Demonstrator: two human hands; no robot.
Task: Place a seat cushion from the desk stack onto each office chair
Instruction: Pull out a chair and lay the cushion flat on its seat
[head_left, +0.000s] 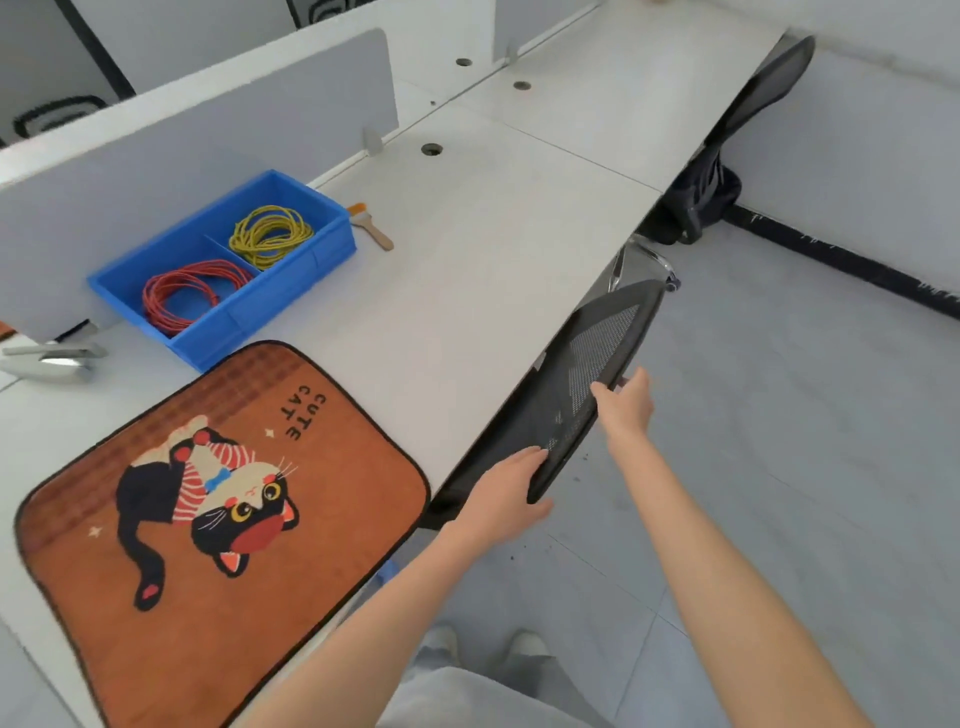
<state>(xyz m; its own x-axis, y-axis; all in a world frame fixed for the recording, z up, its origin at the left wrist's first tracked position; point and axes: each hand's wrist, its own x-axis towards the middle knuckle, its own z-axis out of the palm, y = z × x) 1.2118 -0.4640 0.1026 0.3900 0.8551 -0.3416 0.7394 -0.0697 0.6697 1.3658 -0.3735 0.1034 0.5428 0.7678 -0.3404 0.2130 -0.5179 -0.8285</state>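
Cushion work waits: both hands grip the black mesh chair backrest (587, 384), left hand (506, 499) fingers curled over its near edge, right hand (626, 405) pinching its rim. Pull evenly, clearing the white desk (493, 234). Orange cat-print seat cushion (218, 519) lies on the desk.

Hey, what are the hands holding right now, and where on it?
Both hands grip the near office chair's black mesh backrest along its top edge: the left hand at the nearer corner, the right hand farther along. The cushion lies untouched on the desk.
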